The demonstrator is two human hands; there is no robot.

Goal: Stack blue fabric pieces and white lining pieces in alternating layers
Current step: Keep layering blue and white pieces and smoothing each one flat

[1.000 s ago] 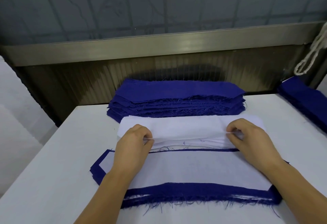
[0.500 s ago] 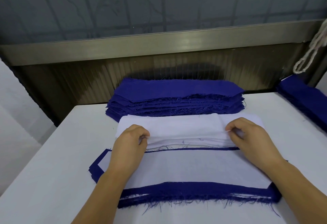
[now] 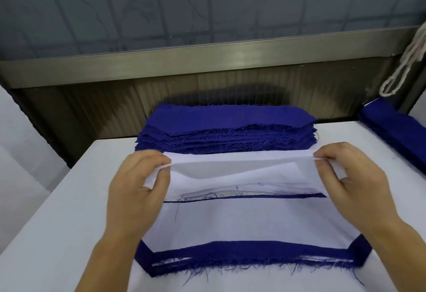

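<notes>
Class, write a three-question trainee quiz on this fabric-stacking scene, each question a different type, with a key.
1. True or false: both hands pinch one thin white lining piece.
2. What lies topmost on the near layered pile? A) blue B) white
3. Name what sits behind the white lining stack.

Key: 1. True: left hand, right hand. 2. B. 3. The stack of blue fabric pieces.

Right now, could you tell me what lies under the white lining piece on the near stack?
A blue fabric piece shows beneath the white lining piece, as a border along its near edge and corners. White slivers peek below that. How many layers lie deeper is hidden.
</notes>
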